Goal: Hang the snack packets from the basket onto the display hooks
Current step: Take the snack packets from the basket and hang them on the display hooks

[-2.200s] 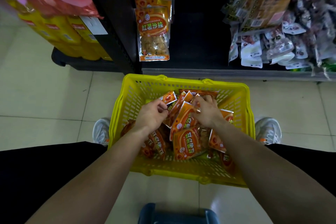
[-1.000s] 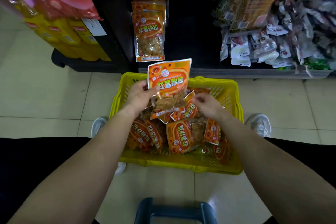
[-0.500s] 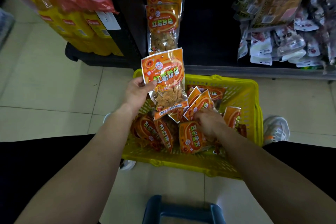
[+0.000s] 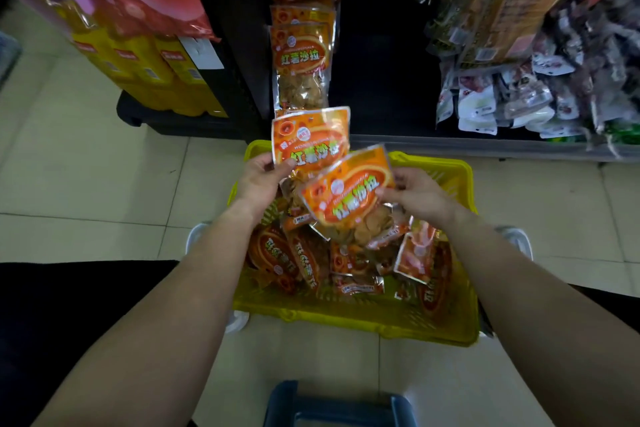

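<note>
Pale floor tiles (image 4: 86, 166) carry the yellow basket (image 4: 346, 321) of snack packets (image 4: 304, 260). Over it the right hand (image 4: 417, 192), digging a moment ago, now pinches a second packet (image 4: 349, 196) beside the first packet (image 4: 310, 140) gripped in the left hand (image 4: 261, 178). Both look ready for the hanging row (image 4: 301, 55) beyond.

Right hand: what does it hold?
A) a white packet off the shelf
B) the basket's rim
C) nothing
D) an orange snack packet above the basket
D: the right hand pinches the tilted orange snack packet by its edge, over the yellow basket; the left hand grips a second packet.
</note>
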Demonstrator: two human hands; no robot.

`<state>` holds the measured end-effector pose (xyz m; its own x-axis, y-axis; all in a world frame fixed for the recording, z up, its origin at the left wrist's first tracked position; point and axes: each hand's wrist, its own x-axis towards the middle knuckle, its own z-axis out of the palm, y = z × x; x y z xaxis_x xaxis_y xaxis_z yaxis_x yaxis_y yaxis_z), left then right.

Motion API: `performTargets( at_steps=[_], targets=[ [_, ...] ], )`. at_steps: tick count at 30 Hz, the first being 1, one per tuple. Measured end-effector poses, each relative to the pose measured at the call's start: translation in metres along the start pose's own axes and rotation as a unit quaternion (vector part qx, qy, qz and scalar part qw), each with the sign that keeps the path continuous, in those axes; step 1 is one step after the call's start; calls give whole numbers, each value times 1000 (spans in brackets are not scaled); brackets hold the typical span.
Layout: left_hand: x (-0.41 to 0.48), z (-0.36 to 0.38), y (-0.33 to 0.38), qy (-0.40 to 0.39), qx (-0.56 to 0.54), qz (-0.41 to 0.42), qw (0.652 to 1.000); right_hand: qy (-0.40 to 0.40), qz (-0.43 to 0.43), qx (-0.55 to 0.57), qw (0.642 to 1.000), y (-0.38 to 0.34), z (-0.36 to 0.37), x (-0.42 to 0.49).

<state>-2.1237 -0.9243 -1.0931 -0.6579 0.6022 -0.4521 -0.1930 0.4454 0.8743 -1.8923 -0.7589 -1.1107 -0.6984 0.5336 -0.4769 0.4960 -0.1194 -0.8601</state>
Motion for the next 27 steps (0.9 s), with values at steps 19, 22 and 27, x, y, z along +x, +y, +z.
performTargets(
  at_steps=[19, 22, 27],
  targets=[
    [-18, 34, 4, -85, -78, -78, 990, 177, 37, 92, 979, -3, 24, 9],
    [-19, 39, 4, -34, -18, -22, 999, 198, 39, 84, 976, -6, 28, 10],
    [-15, 39, 2, 29, 2, -8, 1000, 235, 63, 31, 969, -10, 33, 16]
  ],
)
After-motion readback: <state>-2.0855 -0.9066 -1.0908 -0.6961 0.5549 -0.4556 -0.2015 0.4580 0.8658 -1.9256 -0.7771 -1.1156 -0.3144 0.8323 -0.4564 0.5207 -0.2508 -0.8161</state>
